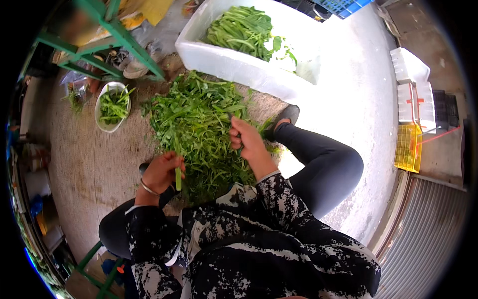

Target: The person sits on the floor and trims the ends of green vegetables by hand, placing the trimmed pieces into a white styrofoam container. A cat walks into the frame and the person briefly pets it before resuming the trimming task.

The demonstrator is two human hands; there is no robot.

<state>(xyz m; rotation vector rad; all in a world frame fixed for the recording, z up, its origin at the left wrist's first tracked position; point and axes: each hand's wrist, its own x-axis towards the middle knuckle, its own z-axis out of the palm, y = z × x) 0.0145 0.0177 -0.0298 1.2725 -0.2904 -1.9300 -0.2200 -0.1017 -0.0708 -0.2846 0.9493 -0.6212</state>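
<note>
A leafy green stalk (178, 178) is pinched in my left hand (161, 172), its cut end pointing down toward me. My right hand (246, 138) is closed around a small dark tool, perhaps a knife, whose tip shows beside the thumb; most of it is hidden by the fingers. Both hands are over a broad heap of loose green leaves and stems (205, 130) on the concrete floor between my legs. Left of the heap, a white tub (102, 125) holds cut green stalks (115, 106). Beyond it, more leafy greens (242, 31) fill part of a white foam box (231, 58).
A green frame (130, 45) stands at the upper left, with a shoe (135, 70) beside it. A blue crate (341, 5) is at the top. White foam boxes (410, 67) and a yellow crate (407, 147) line the right side, near a corrugated shutter (422, 231).
</note>
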